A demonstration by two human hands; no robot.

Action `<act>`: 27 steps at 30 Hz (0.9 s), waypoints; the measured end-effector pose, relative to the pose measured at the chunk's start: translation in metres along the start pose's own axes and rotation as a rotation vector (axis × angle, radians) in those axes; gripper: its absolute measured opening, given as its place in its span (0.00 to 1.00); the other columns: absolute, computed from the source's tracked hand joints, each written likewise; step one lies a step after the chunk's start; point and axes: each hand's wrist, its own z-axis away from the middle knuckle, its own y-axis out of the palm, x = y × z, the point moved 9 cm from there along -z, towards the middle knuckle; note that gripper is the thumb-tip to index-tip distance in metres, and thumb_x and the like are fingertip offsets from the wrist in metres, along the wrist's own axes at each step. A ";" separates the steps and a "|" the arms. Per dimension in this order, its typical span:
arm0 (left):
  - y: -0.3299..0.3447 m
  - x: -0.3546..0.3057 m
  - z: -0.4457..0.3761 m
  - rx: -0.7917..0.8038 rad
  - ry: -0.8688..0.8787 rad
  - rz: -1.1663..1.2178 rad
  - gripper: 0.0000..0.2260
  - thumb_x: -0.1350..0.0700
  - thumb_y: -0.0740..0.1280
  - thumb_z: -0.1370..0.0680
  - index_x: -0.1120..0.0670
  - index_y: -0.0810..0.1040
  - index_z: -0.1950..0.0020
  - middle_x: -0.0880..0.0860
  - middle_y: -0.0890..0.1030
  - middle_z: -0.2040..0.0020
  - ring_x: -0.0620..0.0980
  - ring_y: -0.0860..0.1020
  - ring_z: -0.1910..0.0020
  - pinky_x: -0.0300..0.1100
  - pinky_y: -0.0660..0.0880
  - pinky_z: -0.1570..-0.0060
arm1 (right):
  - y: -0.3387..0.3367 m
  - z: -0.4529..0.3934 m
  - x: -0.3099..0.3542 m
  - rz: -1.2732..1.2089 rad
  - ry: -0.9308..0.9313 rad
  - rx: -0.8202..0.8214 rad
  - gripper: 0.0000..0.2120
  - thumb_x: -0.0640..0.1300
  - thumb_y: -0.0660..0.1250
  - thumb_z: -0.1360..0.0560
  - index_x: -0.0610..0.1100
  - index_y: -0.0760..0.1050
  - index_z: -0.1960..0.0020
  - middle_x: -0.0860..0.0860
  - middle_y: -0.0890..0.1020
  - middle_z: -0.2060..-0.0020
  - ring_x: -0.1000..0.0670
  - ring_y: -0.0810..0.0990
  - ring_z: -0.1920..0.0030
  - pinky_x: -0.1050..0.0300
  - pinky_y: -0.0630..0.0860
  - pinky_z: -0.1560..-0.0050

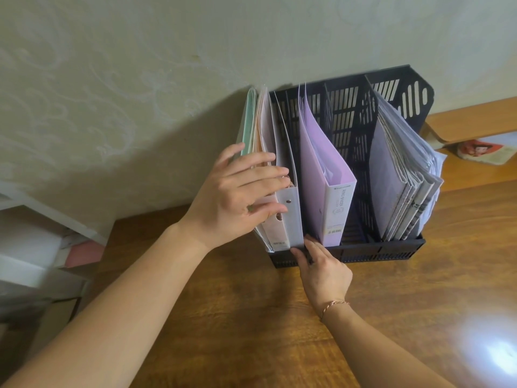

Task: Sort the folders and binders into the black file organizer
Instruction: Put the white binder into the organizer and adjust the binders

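1. Wooden table (pixel 251 317) with a brown grain stands against a pale patterned wall (pixel 140 65), and on it, touching the wall, is the black file organizer (pixel 363 252).
2. At the left end of the organizer stand a white binder (pixel 289 175), and pink and mint green folders (pixel 253 119) beside it; whether the folders are inside the leftmost compartment or just outside its wall, I cannot tell from this angle.
3. Next to the right, a lilac ring binder (pixel 324 191) stands upright in its compartment, with the spine toward me.
4. One compartment to the right of it has nothing in it, and the rightmost one holds a thick bundle of papers and clear sleeves (pixel 405 186), which leans to the right.
5. My left hand (pixel 237 197) lies with relaxed, nearly straight fingers across the folders and the white binder's spine; it presses them and does not grasp.
6. My right hand (pixel 321 267), with a thin bracelet (pixel 333 306) at the wrist, rests on the organizer's low front rim, fingertips touching the foot of the white binder.
7. Behind the organizer on the right lies a cardboard piece (pixel 461 121) and something printed in red (pixel 486 151).
8. At far left are white shelves (pixel 42 247), blurred.
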 end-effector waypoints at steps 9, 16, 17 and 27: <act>-0.002 -0.004 -0.003 0.065 -0.011 -0.019 0.17 0.47 0.75 0.27 0.55 0.84 0.44 0.52 0.83 0.41 0.53 0.77 0.37 0.58 0.67 0.33 | -0.006 0.001 0.001 -0.016 -0.013 -0.026 0.17 0.56 0.68 0.25 0.48 0.81 0.42 0.55 0.84 0.47 0.49 0.84 0.63 0.59 0.75 0.68; -0.007 -0.010 -0.008 0.066 -0.022 -0.062 0.16 0.45 0.73 0.26 0.54 0.85 0.45 0.51 0.84 0.43 0.54 0.79 0.39 0.55 0.71 0.38 | -0.023 0.008 0.015 0.093 -0.245 -0.200 0.18 0.51 0.75 0.31 0.45 0.80 0.44 0.52 0.85 0.57 0.49 0.79 0.76 0.59 0.73 0.76; -0.008 -0.011 -0.008 0.063 -0.023 -0.064 0.16 0.45 0.73 0.26 0.55 0.85 0.45 0.51 0.84 0.43 0.54 0.79 0.40 0.55 0.72 0.39 | -0.024 0.010 0.016 0.110 -0.271 -0.203 0.19 0.51 0.74 0.30 0.46 0.79 0.42 0.53 0.85 0.56 0.49 0.79 0.76 0.59 0.73 0.76; -0.010 -0.017 -0.012 0.056 -0.065 -0.081 0.16 0.45 0.72 0.26 0.56 0.85 0.46 0.52 0.84 0.44 0.55 0.80 0.41 0.56 0.74 0.41 | -0.033 0.022 0.003 0.125 -0.411 -0.238 0.22 0.55 0.72 0.29 0.48 0.77 0.37 0.54 0.84 0.48 0.51 0.80 0.73 0.60 0.71 0.75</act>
